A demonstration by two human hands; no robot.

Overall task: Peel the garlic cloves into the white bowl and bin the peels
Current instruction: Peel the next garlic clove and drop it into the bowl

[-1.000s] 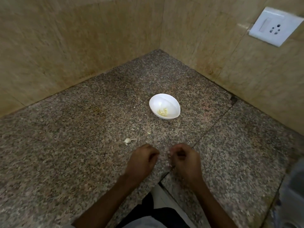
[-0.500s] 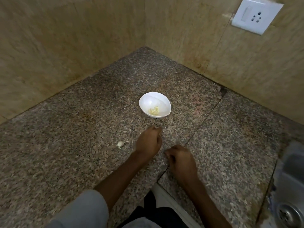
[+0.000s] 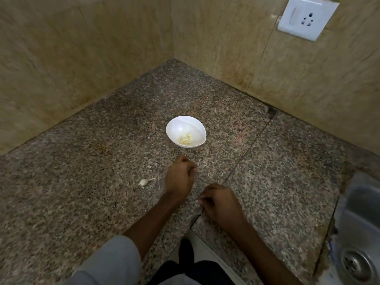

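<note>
So your white bowl (image 3: pixel 174 125) sits pretty much dead center of the frame on the granite counter (image 3: pixel 82 182). A small heap of pale yellow peeled garlic (image 3: pixel 186 139) lies in the bottom of it, toward the lower side. There's one unpeeled clove (image 3: pixel 144 182), white with a thin stringy tail pointing right. It lies on the counter to the lower left of the bowl, just beside your left hand (image 3: pixel 180 178) but not touching it. That hand is just below the bowl and apart from it, knuckles up and fingers curled in. I honestly can't tell if anything's inside it. Your right hand (image 3: pixel 223 204) is lower and further right, resting over the counter seam (image 3: pixel 246 149), fingers curled with the tips drawn together. There's a tiny pale speck at the tips, too small to say whether you're pinching something. For edges, two tan tiled walls (image 3: pixel 102 58) meet in a corner at top center, well behind the bowl. The seam runs diagonally from the right wall down toward the front edge between your arms. The steel sink (image 3: pixel 357 223) cuts in at the lower right, drain (image 3: pixel 357 266) showing. A white wall socket (image 3: pixel 307 18) is up in the top right. The widest run of counter is across the left half of the frame, plus a decent patch between the seam and the sink.
</note>
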